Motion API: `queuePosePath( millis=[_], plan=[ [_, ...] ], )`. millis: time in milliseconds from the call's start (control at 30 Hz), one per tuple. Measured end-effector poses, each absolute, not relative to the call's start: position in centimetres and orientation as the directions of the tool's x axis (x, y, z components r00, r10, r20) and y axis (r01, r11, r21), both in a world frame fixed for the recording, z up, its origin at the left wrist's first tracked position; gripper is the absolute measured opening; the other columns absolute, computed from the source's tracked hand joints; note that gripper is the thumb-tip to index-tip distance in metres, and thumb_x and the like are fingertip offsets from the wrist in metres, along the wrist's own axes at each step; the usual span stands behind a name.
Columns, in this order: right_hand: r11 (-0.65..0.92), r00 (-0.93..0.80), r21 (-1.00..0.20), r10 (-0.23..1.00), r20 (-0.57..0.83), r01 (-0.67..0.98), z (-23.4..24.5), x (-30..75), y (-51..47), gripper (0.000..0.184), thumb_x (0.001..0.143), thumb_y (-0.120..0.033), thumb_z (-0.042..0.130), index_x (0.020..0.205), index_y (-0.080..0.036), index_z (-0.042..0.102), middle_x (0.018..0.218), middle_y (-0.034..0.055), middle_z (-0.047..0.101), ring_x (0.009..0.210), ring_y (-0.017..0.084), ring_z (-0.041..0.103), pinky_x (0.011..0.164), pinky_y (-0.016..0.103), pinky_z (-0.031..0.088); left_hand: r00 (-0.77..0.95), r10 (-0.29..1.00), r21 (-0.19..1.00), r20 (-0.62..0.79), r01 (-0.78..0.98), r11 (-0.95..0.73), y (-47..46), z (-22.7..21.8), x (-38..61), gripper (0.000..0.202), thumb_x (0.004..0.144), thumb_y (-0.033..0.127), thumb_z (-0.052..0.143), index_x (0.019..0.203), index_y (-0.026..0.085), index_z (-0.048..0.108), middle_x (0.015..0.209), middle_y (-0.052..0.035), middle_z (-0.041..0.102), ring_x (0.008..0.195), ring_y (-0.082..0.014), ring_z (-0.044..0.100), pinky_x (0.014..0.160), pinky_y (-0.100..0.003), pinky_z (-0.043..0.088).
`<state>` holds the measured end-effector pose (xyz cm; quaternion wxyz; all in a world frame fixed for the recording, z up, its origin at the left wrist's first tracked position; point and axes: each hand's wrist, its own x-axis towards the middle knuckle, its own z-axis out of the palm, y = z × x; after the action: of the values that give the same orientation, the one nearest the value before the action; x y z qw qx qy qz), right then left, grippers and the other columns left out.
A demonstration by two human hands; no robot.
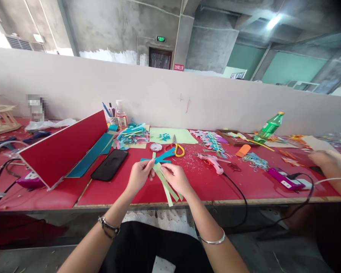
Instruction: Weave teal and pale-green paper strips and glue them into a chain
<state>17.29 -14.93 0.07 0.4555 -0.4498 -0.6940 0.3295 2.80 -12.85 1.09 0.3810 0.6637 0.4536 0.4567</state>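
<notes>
Between my two hands, above the front part of the red table, blue and pale green paper strips (166, 185) cross one another. My left hand (141, 173) pinches them from the left, with its thumb on top near the crossing. From the right, my right hand (175, 177) grips the same strips, fingers closed. The green ends hang toward me and the blue ends point away. Just beyond lie yellow-handled scissors (179, 150) and a small round white dish (156, 147). A pink glue gun (214, 163) rests to the right of my right hand.
A red upright panel (68, 151) and a black phone (110, 165) are on the left. Behind sit a pile of paper strips (133, 134) and a clear bottle (121, 115). To the right are a green bottle (269, 128), a purple power strip (287, 180) and another person's arm (326, 167).
</notes>
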Motion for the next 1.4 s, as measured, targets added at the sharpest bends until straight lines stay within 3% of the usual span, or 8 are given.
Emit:
queuePosePath(
  millis=[133,233,333,500,700,933,1133,1400],
  plan=[
    [0.373,-0.205,-0.870,0.925,0.320,0.324,0.3,17.3,-15.0,0.030,0.079,-0.038,0.040,0.079,-0.015,0.060,0.058,-0.0007,0.051,0.049,0.010,0.040,0.047,0.022,0.032,0.158,0.950,0.913,0.268,0.272,-0.303,-13.0,0.9,2.7,0.045,0.078,0.045,0.040,0.045,0.015,0.047,0.035,0.0037,0.046,0.034,-0.0074,0.043,0.045,-0.019,0.034],
    [0.361,-0.194,-0.880,0.930,0.313,0.310,0.4,17.3,-14.9,0.030,0.078,-0.039,0.042,0.076,-0.015,0.060,0.064,0.0013,0.055,0.059,0.012,0.046,0.054,0.023,0.036,0.157,0.941,0.901,0.300,0.278,-0.334,-13.2,0.6,2.6,0.044,0.078,0.044,0.040,0.045,0.016,0.047,0.036,0.0041,0.047,0.034,-0.0074,0.044,0.045,-0.019,0.034],
    [0.293,-0.120,-0.933,0.955,0.273,0.209,0.3,17.0,-14.7,0.031,0.075,-0.042,0.046,0.077,-0.014,0.059,0.072,0.0031,0.058,0.068,0.014,0.050,0.063,0.024,0.039,0.147,0.929,0.883,0.339,0.293,-0.368,-13.5,0.5,2.7,0.043,0.079,0.043,0.040,0.046,0.016,0.046,0.036,0.0045,0.046,0.034,-0.0074,0.044,0.044,-0.019,0.034],
    [0.246,-0.043,-0.968,0.969,0.244,0.056,0.2,16.4,-14.5,0.029,0.071,-0.042,0.051,0.073,-0.014,0.058,0.067,0.0006,0.055,0.063,0.011,0.047,0.059,0.022,0.037,0.151,0.925,0.883,0.348,0.280,-0.377,-14.1,0.3,3.3,0.041,0.079,0.042,0.040,0.047,0.016,0.045,0.038,0.0045,0.047,0.034,-0.0074,0.045,0.043,-0.018,0.033],
    [0.208,0.019,-0.972,0.977,0.212,0.113,-0.4,16.6,-14.4,0.031,0.069,-0.044,0.053,0.066,-0.014,0.057,0.057,-0.0019,0.052,0.053,0.010,0.042,0.051,0.022,0.032,0.204,0.917,0.859,0.342,0.329,-0.393,-14.0,-0.6,3.2,0.041,0.081,0.042,0.036,0.050,0.016,0.044,0.040,0.0041,0.045,0.039,-0.0081,0.044,0.045,-0.019,0.032],
    [0.290,-0.031,-0.917,0.956,0.293,0.275,-0.6,16.9,-14.4,0.028,0.071,-0.040,0.050,0.057,-0.015,0.053,0.048,-0.0038,0.042,0.048,0.009,0.037,0.046,0.021,0.027,0.251,0.856,0.707,0.452,0.484,-0.515,-13.7,-1.0,2.7,0.035,0.081,0.038,0.036,0.055,0.016,0.045,0.051,0.0036,0.041,0.050,-0.0086,0.037,0.048,-0.019,0.026],
    [0.304,-0.076,-0.921,0.953,0.295,0.244,-1.0,16.9,-14.0,0.023,0.072,-0.036,0.050,0.061,-0.016,0.053,0.054,-0.0024,0.049,0.050,0.009,0.042,0.049,0.022,0.031,0.284,0.890,0.755,0.357,0.473,-0.454,-13.8,-0.8,2.7,0.034,0.082,0.037,0.033,0.056,0.017,0.042,0.047,0.0043,0.045,0.044,-0.0089,0.043,0.048,-0.018,0.030],
    [0.285,-0.068,-0.926,0.958,0.277,0.248,-0.8,17.0,-13.5,0.021,0.069,-0.033,0.053,0.058,-0.016,0.049,0.052,-0.0035,0.048,0.051,0.009,0.042,0.050,0.021,0.032,0.336,0.895,0.815,0.294,0.401,-0.419,-13.5,-1.4,2.9,0.030,0.083,0.034,0.033,0.060,0.017,0.043,0.050,0.0029,0.052,0.044,-0.0091,0.049,0.048,-0.018,0.035]
  ],
)
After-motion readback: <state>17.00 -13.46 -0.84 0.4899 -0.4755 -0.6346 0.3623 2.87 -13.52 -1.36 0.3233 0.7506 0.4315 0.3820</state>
